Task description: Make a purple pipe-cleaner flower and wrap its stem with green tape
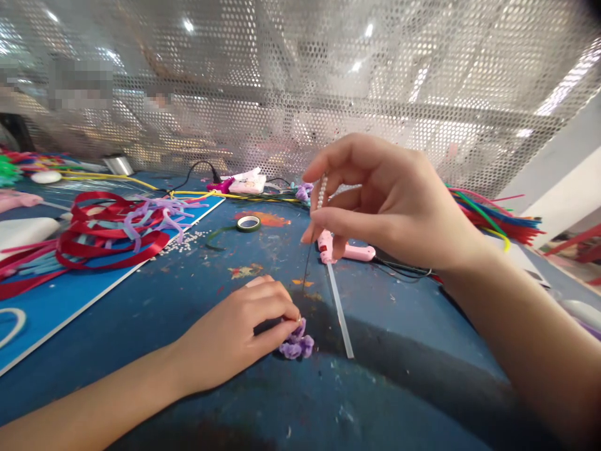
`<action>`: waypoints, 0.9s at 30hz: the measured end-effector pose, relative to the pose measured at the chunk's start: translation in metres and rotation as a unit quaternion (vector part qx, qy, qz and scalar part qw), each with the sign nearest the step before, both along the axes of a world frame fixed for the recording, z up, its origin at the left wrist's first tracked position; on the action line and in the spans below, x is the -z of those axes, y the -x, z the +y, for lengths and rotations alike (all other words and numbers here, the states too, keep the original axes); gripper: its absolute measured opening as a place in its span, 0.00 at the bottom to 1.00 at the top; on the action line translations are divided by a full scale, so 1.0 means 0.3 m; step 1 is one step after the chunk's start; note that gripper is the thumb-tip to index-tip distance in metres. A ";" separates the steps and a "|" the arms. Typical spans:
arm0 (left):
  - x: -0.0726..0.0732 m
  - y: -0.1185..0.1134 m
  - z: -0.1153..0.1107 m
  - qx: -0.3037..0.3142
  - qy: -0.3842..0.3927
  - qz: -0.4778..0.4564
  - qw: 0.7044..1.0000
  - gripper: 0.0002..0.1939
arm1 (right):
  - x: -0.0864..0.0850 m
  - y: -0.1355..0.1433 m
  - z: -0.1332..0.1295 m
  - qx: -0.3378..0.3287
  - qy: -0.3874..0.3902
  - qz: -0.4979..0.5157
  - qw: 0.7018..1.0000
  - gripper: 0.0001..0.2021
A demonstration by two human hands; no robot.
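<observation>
My left hand [253, 319] rests low over the table, thumb and forefinger pinched at the edge of a small purple fuzzy flower [297, 348]. Its petals look like bent chenille stem. Raised to the right, my right hand [370, 200] has its fingers curled round a short string of white pearl beads [322, 191]. A thin dark thread or wire [306, 269] runs down from its fingertips toward the flower; whether it joins the flower I cannot tell. Behind this hand lies a pink glue gun [359, 252], partly hidden, with a clear glue stick [340, 316] pointing toward me.
A blue board [107, 294] at left bears red ribbon [153, 247] and lilac chenille stems [162, 213]. Loose white beads [185, 241] and a roll of green tape [248, 223] lie mid-table. Coloured stems [511, 219] are at right. A perforated metal screen [282, 81] stands behind.
</observation>
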State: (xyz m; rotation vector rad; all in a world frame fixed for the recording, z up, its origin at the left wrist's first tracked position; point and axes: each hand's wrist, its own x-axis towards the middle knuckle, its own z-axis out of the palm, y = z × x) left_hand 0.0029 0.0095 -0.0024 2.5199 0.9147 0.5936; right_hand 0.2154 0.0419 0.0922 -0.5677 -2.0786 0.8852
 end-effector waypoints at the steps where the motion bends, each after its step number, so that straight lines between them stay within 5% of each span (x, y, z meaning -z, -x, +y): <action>1: 0.001 0.003 0.001 0.000 -0.004 0.004 1.000 0.06 | 0.000 0.000 -0.001 0.002 -0.004 0.001 1.000 0.14; 12: -0.005 0.019 0.005 -0.027 -0.023 0.010 0.999 0.09 | -0.001 0.004 -0.007 -0.002 -0.011 0.010 1.000 0.13; 27: -0.026 -0.004 -0.004 -0.039 0.053 -0.025 0.997 0.05 | -0.008 0.003 -0.017 -0.011 -0.001 0.021 1.000 0.11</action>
